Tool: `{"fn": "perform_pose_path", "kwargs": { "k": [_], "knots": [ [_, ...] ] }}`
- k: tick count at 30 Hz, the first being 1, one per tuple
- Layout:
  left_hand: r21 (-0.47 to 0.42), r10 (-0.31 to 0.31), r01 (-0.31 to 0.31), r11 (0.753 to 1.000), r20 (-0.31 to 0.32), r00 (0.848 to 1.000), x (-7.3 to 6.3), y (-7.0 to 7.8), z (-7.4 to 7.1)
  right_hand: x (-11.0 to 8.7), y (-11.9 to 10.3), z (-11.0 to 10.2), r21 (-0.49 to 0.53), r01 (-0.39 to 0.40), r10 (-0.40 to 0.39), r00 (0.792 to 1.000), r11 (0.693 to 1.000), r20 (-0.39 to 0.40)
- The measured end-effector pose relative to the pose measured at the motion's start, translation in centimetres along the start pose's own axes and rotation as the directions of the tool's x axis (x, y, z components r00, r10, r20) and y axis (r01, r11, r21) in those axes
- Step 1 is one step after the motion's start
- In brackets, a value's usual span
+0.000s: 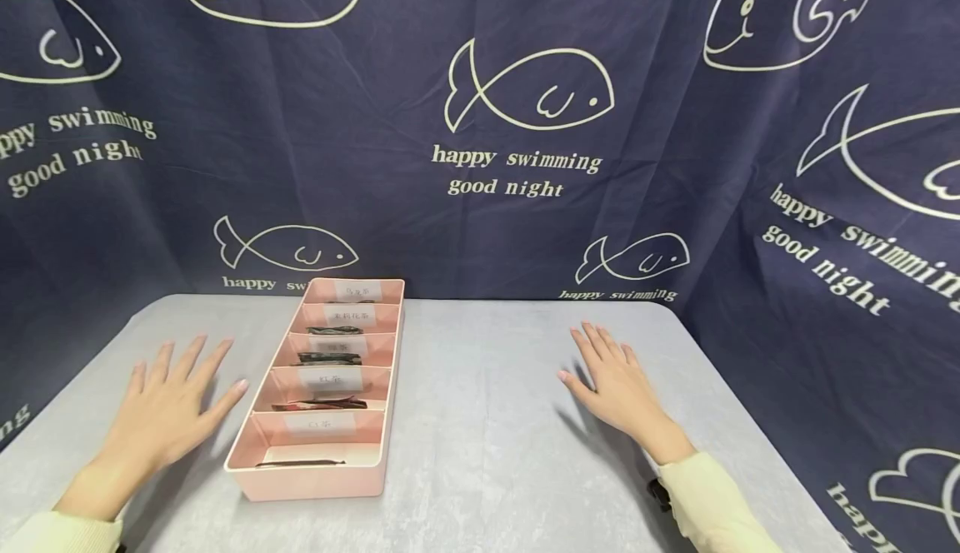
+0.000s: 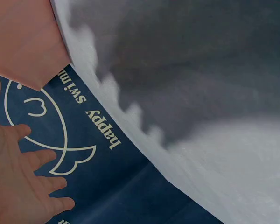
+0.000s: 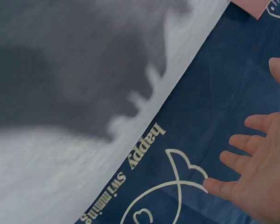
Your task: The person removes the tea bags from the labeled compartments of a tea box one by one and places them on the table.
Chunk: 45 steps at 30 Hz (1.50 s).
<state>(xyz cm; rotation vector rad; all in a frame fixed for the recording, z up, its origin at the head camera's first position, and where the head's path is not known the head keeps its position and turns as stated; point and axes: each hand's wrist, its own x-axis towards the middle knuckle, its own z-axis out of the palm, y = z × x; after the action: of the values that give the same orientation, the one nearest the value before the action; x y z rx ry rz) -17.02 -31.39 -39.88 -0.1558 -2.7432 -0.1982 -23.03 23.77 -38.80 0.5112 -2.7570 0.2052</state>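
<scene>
A long pink divided box (image 1: 315, 481) stands on the table, left of the middle, with its compartments in a row running away from me. White labels (image 1: 330, 381) with writing are stuck inside the compartments. Dark flat packets (image 1: 330, 359) lie low in several of them, and a thin dark one (image 1: 300, 463) shows in the nearest. My left hand (image 1: 167, 407) is held over the table just left of the box, fingers spread, holding nothing. Far to the right of the box, my right hand (image 1: 618, 386) hovers with fingers extended and nothing in it.
The grey-white table (image 1: 480, 453) has rounded far corners. A dark blue curtain (image 1: 525, 236) with fish drawings and lettering hangs close behind it and along both sides. Hand shadows fall on the tabletop.
</scene>
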Motion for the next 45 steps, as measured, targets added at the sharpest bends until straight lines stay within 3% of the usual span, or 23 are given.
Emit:
{"fn": "perform_pose_path", "kwargs": {
  "k": [6,13,18,25,30,36,45],
  "knots": [
    [-0.008,0.032,-0.032,0.999,-0.031,0.999,0.6,0.5,-0.5,1.0,-1.4,0.0,-0.018,0.065,-0.065,0.997,0.998,-0.046],
    [0.004,0.075,-0.075,0.997,-0.054,0.996,1.3,1.2,-0.8,2.0,-3.2,0.0,-0.027,0.163,-0.165,0.979,0.986,-0.116],
    [0.023,0.107,-0.105,0.994,-0.062,0.992,1.7,1.8,-0.7,2.4,-4.5,0.3,-0.018,0.203,-0.204,0.972,0.979,-0.120],
    [0.049,0.171,-0.167,0.985,-0.095,0.981,2.0,2.3,-0.3,2.8,-6.6,0.8,-0.012,0.295,-0.293,0.945,0.956,-0.143],
    [0.033,0.185,-0.182,0.983,-0.112,0.976,2.2,2.9,-0.4,3.2,-8.1,0.7,-0.015,0.337,-0.336,0.935,0.941,-0.110],
    [0.012,0.218,-0.218,0.976,-0.111,0.970,2.6,3.5,-0.2,3.6,-10.2,0.3,-0.041,0.407,-0.409,0.908,0.912,-0.086],
    [-0.012,0.243,-0.246,0.969,-0.110,0.964,3.1,3.7,0.0,4.1,-13.1,0.0,-0.087,0.516,-0.522,0.850,0.852,-0.068]
  ]
}}
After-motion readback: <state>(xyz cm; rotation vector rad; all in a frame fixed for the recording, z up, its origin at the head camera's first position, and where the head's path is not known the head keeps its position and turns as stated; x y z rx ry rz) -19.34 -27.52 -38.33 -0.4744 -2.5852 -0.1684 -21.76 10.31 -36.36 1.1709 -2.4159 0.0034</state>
